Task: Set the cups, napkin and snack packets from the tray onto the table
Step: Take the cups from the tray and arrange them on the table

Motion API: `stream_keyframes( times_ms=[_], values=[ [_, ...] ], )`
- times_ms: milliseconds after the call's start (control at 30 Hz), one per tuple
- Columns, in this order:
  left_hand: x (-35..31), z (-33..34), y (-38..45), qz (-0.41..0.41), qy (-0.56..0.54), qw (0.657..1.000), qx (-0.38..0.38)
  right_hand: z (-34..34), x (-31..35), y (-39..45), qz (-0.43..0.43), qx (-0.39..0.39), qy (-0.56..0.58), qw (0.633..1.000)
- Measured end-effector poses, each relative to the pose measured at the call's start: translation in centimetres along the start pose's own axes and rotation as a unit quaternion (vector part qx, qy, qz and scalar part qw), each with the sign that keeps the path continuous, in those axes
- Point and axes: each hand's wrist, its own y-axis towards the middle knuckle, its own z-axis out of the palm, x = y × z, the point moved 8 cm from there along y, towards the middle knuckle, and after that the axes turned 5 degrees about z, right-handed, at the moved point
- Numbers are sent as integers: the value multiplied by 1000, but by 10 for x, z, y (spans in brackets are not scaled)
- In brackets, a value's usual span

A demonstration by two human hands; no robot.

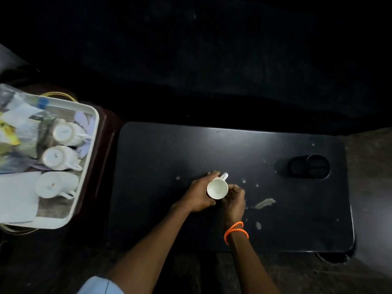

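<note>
Three cups point(61, 158) on tray point(89, 149)

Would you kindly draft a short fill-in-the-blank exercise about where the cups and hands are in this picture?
1. The number of cups lying in the tray is ____.
2. The cup over the black table is held by ____ hands.
3. The bracelet on the right wrist is ____ in colour.
4. The held cup's handle points ____ from the person.

Missing words: three; both; orange; away
</note>
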Motion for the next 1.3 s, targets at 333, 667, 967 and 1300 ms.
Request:
stream_keyframes(
  times_ms=[333, 667, 967, 1300],
  values=[
    [9, 5, 5, 2, -7, 1000, -22, -16, 19, -12, -33, -140, -96, 985],
    [53, -103, -66, -35, -159, 946, -281, 100, 55, -92, -328, -50, -305, 893],
    [99, -270, -237, -126, -118, 752, -636, 274, -39, -201, -339, 297, -383, 807],
    [190, -316, -260, -280, -294, 751, -520, 359, -93, -258, -249, 419, -420, 765]
  ],
)
